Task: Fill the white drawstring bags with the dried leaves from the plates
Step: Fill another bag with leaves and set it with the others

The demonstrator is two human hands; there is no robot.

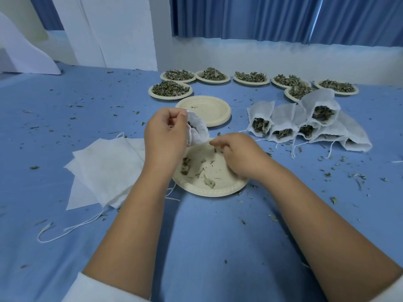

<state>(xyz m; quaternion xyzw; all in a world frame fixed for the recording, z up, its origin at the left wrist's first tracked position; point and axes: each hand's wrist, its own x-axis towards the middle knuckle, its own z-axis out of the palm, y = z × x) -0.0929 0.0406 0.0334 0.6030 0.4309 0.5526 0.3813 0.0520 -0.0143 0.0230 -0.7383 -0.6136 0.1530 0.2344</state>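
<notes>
Blue-covered table (207, 236) fills most of the view, w/ blue curtains (261, 16) and a white wall behind it. Ref point: near plate (209, 188) at centre, almost bare, w/ only a few dried leaves (186, 165) on it.

Left of near plate: pile of flat empty bags (104, 171), strings trailing toward the person. Behind and to the right of it: heap of filled bags (305, 125), mouths open, leaves showing inside. Well behind it, along the wall: seven full plates (170, 90) in a rough row. Just behind it: stack of empty plates (205, 110).

Over near plate's far-left rim: left hand (165, 136), grip curled tight round the neck of a white drawstring bag (199, 130), w/ some leaves visible in the bag. Over its right side: right hand (237, 153), fingertips pinched together just beside the bag. Can't tell if that grip holds any leaf.

Leaf crumbs (327, 174) lie scattered on the table all round near plate.
</notes>
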